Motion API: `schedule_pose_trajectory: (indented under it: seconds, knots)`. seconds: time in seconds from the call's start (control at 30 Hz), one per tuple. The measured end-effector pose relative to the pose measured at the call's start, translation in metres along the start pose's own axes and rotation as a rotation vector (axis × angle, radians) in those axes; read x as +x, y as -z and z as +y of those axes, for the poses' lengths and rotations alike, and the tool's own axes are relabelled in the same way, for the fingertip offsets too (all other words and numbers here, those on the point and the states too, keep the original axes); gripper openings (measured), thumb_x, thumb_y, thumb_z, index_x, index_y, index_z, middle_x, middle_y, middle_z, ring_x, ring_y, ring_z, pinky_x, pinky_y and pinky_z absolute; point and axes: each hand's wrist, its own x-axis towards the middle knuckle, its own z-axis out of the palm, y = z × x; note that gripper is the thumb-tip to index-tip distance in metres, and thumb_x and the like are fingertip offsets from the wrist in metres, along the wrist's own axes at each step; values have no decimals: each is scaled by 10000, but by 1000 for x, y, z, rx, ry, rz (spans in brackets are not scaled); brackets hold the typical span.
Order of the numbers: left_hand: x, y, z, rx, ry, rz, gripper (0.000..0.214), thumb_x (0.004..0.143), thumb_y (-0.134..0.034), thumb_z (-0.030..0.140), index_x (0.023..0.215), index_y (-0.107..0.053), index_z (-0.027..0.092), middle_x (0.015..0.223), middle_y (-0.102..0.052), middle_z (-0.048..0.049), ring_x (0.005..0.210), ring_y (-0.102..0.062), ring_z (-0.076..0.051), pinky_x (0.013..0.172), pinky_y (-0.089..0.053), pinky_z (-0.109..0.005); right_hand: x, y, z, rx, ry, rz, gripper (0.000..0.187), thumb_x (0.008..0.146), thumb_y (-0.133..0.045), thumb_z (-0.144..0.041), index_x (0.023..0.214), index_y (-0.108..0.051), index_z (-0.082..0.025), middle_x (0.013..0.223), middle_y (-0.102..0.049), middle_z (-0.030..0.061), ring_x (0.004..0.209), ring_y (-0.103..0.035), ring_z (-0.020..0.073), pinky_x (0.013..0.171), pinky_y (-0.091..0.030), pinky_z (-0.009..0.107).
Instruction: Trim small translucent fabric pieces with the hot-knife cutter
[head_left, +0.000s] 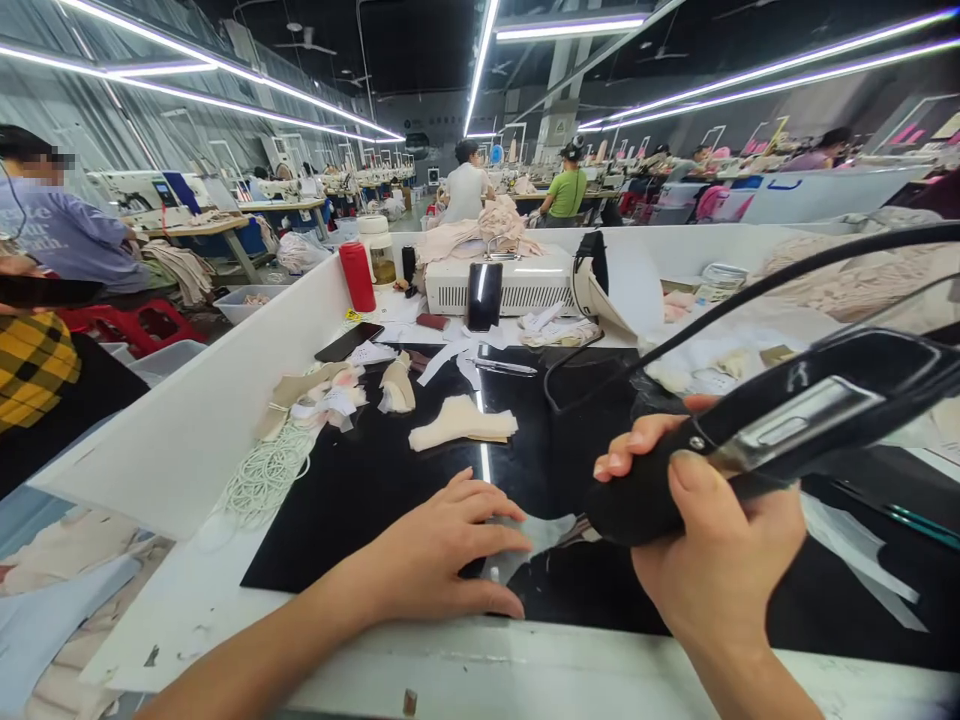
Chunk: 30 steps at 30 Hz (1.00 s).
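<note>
In the head view my left hand lies on the black mat, fingers spread, pressing a thin translucent piece of material to the surface. My right hand is wrapped round a black corded handheld tool with a silver panel on its body. The tool's narrow metal tip touches or nearly touches the right edge of the translucent piece. A stack of cream, shaped fabric pieces lies beyond my left hand. White strips lie to the right, partly under the tool.
Fabric scraps and a coil of pale cord sit at the left edge. A white vented box, a dark phone and a red cylinder stand at the back. The tool's black cable arcs over the right side. Co-workers sit beyond.
</note>
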Motion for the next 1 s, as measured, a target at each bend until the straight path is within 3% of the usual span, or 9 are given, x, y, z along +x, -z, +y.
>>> schedule_pose_trajectory:
  seconds: [0.13, 0.67, 1.0]
  knots:
    - [0, -5, -1, 67, 1, -59, 551, 897, -771, 503, 1381, -658, 266, 1445, -617, -107, 1373, -532, -310, 1261, -213, -620, -3, 2, 6, -6, 4, -37, 344, 843, -808, -292, 1133, -625, -272, 824, -655, -33, 660, -627, 164, 631, -557, 329]
    - [0, -5, -2, 119, 8, -87, 534, 923, -742, 500, 1398, -642, 278, 1469, -598, -90, 1366, -535, -307, 1249, -232, -643, -9, 5, 13, -63, 9, -118, 322, 915, -767, -300, 1186, -593, -297, 881, -660, -26, 691, -640, 167, 651, -567, 350]
    - [1, -3, 0, 108, 27, -96, 538, 904, -775, 470, 1385, -654, 263, 1450, -612, -92, 1363, -535, -317, 1246, -238, -648, 5, 15, 13, -67, 78, 20, 349, 842, -807, -291, 1130, -613, -267, 825, -669, -41, 653, -631, 153, 632, -561, 318]
